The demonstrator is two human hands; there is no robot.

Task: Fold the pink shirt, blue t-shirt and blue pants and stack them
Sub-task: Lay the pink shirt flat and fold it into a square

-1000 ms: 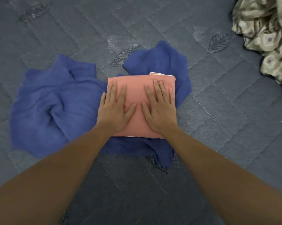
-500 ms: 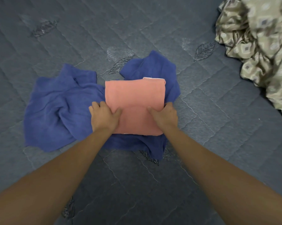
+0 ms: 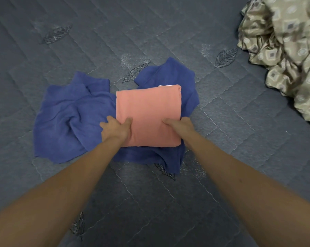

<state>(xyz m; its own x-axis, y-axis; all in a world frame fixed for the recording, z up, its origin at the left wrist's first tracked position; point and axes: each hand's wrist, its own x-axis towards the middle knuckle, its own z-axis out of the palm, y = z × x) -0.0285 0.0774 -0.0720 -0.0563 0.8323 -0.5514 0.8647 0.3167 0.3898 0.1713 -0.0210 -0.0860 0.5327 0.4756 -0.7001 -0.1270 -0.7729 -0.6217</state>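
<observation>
The pink shirt (image 3: 148,107), folded into a neat rectangle, lies on top of crumpled blue clothing (image 3: 68,120) in the middle of the bed. My left hand (image 3: 116,130) grips its near left edge, thumb on top and fingers under. My right hand (image 3: 179,124) grips its near right edge the same way. The blue cloth spreads left, behind and below the pink shirt; I cannot tell the t-shirt from the pants in it.
Everything lies on a dark grey quilted mattress (image 3: 239,166) with stitched leaf patterns. A crumpled beige patterned sheet (image 3: 289,50) is heaped at the far right.
Both hands lay flat on top of the pink shirt, then slid to its near side edges and curled around them. The view has shifted slightly.
</observation>
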